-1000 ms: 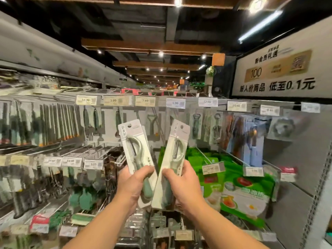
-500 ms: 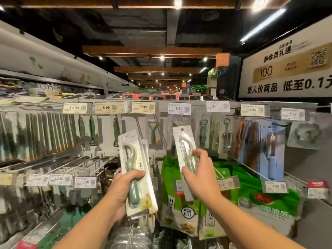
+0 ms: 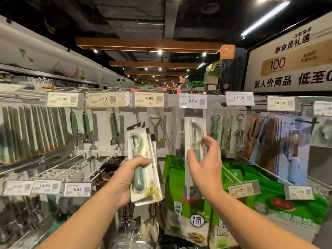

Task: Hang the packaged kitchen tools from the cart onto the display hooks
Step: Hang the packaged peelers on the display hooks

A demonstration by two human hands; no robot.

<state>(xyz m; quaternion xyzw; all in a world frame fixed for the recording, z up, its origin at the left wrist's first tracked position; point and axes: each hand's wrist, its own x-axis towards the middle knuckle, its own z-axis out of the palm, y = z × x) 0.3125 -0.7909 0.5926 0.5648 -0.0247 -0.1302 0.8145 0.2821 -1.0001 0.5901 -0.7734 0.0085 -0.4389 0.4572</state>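
My left hand [image 3: 125, 178] grips a small stack of packaged green-handled peelers [image 3: 139, 146], held upright in front of the display wall. To its right, another packaged peeler [image 3: 195, 130] hangs on the display hook under the 6.99 price tag [image 3: 193, 101]. My right hand [image 3: 208, 168] hovers just in front of that pack's lower half. Its fingers are spread and loosely curved, with the thumb left of the handle and the fingertips to the right. The cart is out of view.
Other peelers [image 3: 155, 126], bottle openers [image 3: 214, 126] and blue-carded tools [image 3: 287, 150] hang along the same row. Green bags [image 3: 181, 203] hang below my right hand. Bare wire hooks [image 3: 71, 164] stick out at lower left, and packed chopsticks [image 3: 32, 130] fill the far left.
My right hand carried one peeler pack up and right to the hook under the 6.99 tag, then opened its fingers. My left hand kept its stack, staying roughly in place.
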